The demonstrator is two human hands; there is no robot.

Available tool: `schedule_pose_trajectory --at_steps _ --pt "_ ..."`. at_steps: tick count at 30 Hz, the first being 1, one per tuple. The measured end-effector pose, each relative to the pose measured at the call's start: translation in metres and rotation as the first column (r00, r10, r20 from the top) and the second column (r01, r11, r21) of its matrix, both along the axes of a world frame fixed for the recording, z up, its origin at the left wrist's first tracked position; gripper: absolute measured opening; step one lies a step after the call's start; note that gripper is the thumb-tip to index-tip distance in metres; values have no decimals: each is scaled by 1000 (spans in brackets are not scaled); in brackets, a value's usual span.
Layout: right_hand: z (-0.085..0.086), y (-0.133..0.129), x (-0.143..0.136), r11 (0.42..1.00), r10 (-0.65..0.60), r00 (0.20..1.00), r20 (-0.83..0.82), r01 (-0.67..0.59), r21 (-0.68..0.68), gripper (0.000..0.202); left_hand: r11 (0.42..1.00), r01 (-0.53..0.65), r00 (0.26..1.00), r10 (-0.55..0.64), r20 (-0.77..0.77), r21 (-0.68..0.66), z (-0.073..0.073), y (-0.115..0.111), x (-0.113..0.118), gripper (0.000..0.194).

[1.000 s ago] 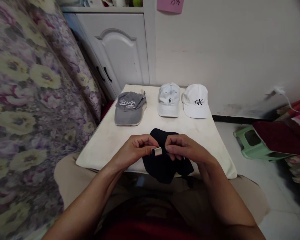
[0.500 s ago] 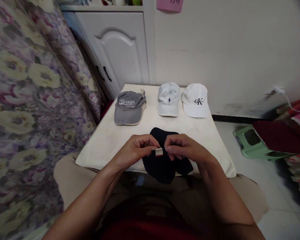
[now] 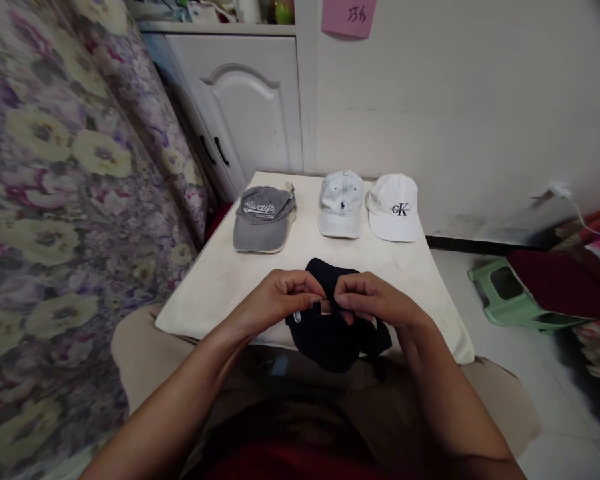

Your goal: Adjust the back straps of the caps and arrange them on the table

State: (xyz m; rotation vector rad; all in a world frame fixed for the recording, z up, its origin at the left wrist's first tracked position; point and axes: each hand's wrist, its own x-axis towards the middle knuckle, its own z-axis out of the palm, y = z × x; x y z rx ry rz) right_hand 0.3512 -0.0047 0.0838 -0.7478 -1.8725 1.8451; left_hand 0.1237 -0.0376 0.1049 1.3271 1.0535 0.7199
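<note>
A dark baseball cap (image 3: 325,340) lies at the near edge of the covered table, its inside and brim partly hidden by my hands. My left hand (image 3: 283,300) pinches the cap beside a small tag-like piece (image 3: 326,307). Close on the other side, my right hand (image 3: 370,297) is closed with thumb and fingers on the dark fabric. A small shiny metal piece (image 3: 297,317) shows below my left fingers. Farther back sit a grey cap (image 3: 261,230) with white lettering, a pale cap (image 3: 340,217) with a small dark emblem, and a white cap (image 3: 394,220) with black letters.
The table (image 3: 220,293) has a cream cover and stands against the wall and a white cabinet (image 3: 245,113). A floral curtain (image 3: 70,233) hangs at left. On the right floor is a green stool (image 3: 505,293) with a dark red top.
The tag-like piece has turned from pale and wide to small and brownish. A metal piece now shows near my left fingers. The whole view has shifted slightly; both hands stay at the cap.
</note>
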Motion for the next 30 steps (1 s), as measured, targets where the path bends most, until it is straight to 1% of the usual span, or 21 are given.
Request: schedule_pose_trajectory --at_steps 2,5,7,9,14,19,24,27,30 --pt "-1 -1 -1 1000 -13 1000 4 13 -15 24 1000 28 1000 -28 -9 6 1 1 -1 16" --pt "-2 -2 -2 999 -27 1000 6 27 -25 23 993 118 992 -117 -51 8 0 2 -5 20" --pt "-2 -2 -2 999 -29 1000 5 29 -24 23 984 179 981 -177 -74 10 -3 2 -8 24" --pt "-3 -2 -2 1000 -24 1000 12 24 -10 22 980 200 977 -199 -79 9 -6 2 -10 26" --pt "-4 -2 -5 1000 -19 1000 20 19 24 22 988 152 987 -154 -40 -32 -13 0 -10 25" --pt "-6 -4 -10 1000 -8 998 -67 8 -1 26 992 114 994 -113 8 -57 -12 0 -5 27" --pt "-10 -3 -10 997 -27 994 -106 19 -79 30 996 65 998 -66 -13 -55 -8 0 -4 27" --pt "-13 -1 -7 989 -5 994 -108 -11 -149 35 997 55 998 -56 -21 -63 -7 1 -6 27" --pt "-14 0 -4 984 27 994 -108 -45 -170 31 995 62 998 -64 -21 -80 -5 2 -5 27"
